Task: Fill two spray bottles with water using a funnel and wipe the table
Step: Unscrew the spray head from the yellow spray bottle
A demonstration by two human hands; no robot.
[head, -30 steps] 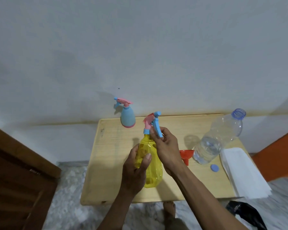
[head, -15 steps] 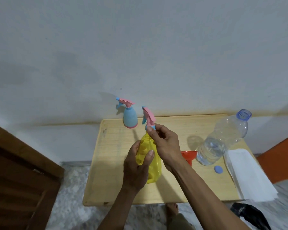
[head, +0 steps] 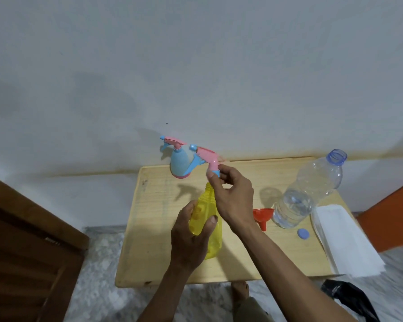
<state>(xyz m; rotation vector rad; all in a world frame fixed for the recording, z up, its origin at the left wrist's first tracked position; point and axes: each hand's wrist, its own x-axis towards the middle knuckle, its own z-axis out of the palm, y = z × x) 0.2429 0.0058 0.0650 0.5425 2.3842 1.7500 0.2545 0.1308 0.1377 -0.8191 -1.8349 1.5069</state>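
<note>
My left hand (head: 191, 238) grips the yellow spray bottle (head: 211, 228) above the middle of the wooden table (head: 158, 228). My right hand (head: 234, 196) pinches the blue collar of the pink and blue spray head (head: 205, 159), which is lifted just above the yellow bottle's neck. A second, light blue spray bottle (head: 179, 162) stands at the table's far left edge with its head on. A red funnel (head: 262, 216) lies beside a clear water bottle (head: 307, 194), uncapped and partly full. Its blue cap (head: 303, 234) lies on the table. A folded white cloth (head: 344, 240) sits at the right edge.
A white wall rises right behind the table. A dark wooden door panel (head: 26, 252) stands at the left. A black bag (head: 349, 298) lies on the marble floor at the lower right. An orange surface (head: 391, 217) is at the far right.
My right hand has turned the spray head so its nozzle now points left, and lifted it off the yellow bottle's neck. The left hand keeps holding the bottle.
</note>
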